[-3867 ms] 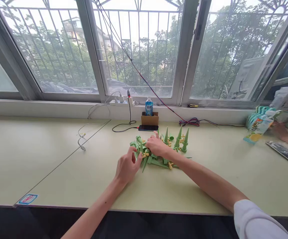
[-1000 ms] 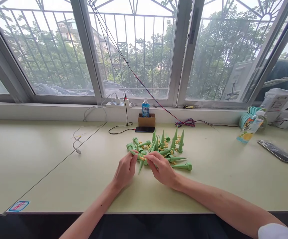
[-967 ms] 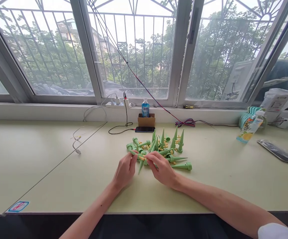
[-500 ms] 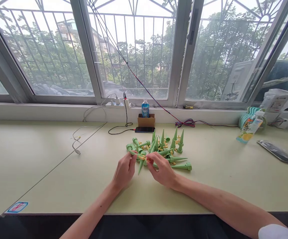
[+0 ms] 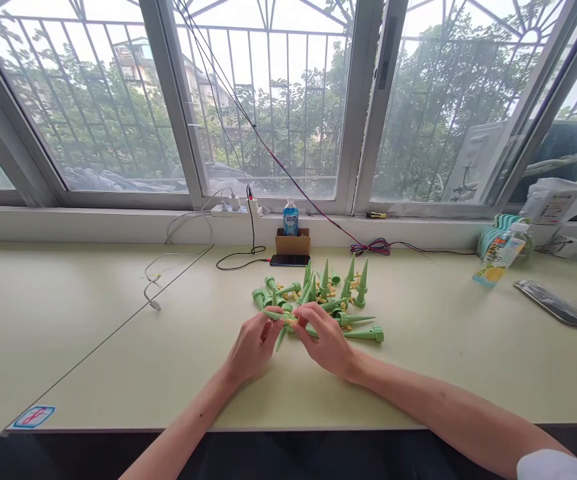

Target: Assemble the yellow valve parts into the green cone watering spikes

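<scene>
In the head view my left hand (image 5: 252,343) is closed around a slim green plant watering spike (image 5: 272,315), its pointed end towards the left. Close beside it, my right hand (image 5: 324,337) pinches a small yellow valve piece (image 5: 290,321) at the spike's wide end. The fingertips partly hide where the two parts meet, so I cannot tell whether they are joined. Behind and under my hands lies a pile of similar green spikes (image 5: 362,283), several upright and others on their sides, with small yellow pieces among them.
A black phone (image 5: 290,261) with a cable lies before a cardboard box (image 5: 293,243) holding a blue-labelled bottle (image 5: 291,219). On the right are a drink bottle (image 5: 501,255) and a dark, plastic-wrapped flat object (image 5: 558,305). A white cable (image 5: 152,293) lies left.
My left hand has shifted slightly right, closer to my right hand. The held green spike now sits in front of the fingers, nearer the yellow piece. My right hand has barely moved.
</scene>
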The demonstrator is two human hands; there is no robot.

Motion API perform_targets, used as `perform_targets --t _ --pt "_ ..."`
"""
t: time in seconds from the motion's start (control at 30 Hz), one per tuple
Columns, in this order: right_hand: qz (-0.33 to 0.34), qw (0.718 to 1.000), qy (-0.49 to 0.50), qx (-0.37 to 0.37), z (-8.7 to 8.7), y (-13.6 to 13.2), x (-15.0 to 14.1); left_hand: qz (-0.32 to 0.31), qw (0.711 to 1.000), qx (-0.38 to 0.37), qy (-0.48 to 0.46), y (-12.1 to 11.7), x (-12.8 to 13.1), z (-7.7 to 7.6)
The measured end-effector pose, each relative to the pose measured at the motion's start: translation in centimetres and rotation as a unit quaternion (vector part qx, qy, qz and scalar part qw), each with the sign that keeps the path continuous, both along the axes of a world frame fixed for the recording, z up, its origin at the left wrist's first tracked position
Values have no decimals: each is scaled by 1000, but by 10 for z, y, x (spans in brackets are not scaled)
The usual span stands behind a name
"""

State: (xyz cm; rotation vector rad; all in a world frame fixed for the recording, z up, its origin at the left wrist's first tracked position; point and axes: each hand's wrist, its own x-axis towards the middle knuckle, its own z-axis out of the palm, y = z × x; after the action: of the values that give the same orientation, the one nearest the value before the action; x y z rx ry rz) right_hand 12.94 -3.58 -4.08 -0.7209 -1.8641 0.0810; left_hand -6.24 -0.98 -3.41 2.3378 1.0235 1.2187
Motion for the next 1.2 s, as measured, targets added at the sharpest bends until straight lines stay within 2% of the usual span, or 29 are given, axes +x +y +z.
perform_targets --t 0.27,0.4,0.57,0.83,1.2 --pt "6 1000 -1 7 0 2 0 -27 998 -23 -50 0 2 0" --pt "5 1000 1 9 2 2 0 -47 998 -28 -40 0 1 -4" --pt "8 1000 4 10 1 2 0 -48 999 19 -3 1 -2 -10" --pt "15 1000 -2 6 -2 5 1 -60 989 132 39 0 -3 -5" --pt "32 999 -8 -5 -7 6 3 -80 979 165 93 -2 -3 -4"
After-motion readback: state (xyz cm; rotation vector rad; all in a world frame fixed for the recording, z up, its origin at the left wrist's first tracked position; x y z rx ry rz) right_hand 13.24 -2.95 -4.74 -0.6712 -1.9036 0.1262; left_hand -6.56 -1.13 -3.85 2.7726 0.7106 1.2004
